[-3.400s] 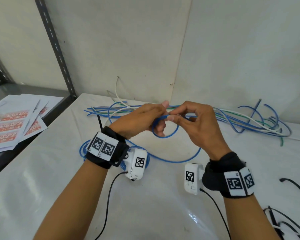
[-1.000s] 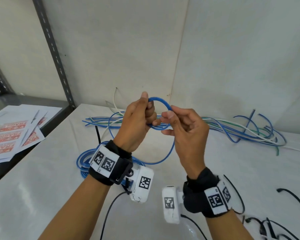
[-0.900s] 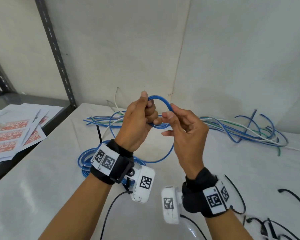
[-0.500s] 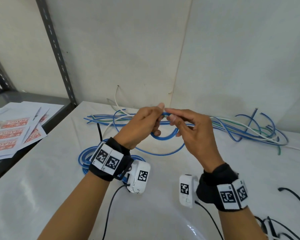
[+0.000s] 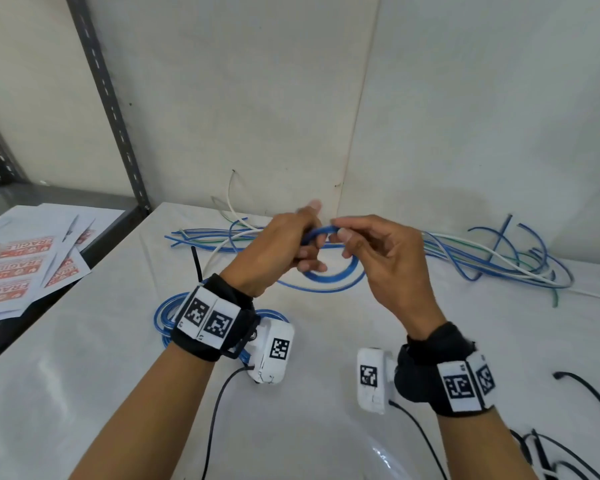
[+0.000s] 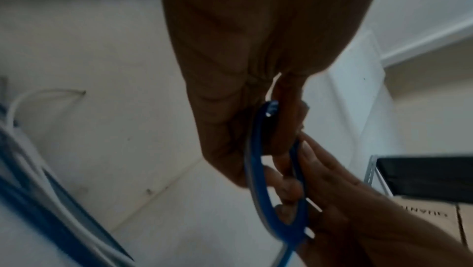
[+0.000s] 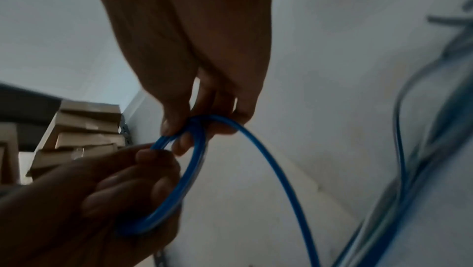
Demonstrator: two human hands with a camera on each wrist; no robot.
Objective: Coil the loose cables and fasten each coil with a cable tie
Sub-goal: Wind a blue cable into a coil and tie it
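Above the table [image 5: 84, 375], two hands, left hand [image 5: 274, 247] and right hand [image 5: 388, 261], pinching one blue cable [image 5: 329, 277]

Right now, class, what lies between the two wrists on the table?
Bare white table between left hand and right hand wrists; head view.

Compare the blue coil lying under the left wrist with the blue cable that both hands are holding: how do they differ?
The finished coil lies flat on the table with several turns; the held cable has few loops, lifted at the fingers. No hand touches the coil, while the left hand and right hand pinch the cable. Both are blue.
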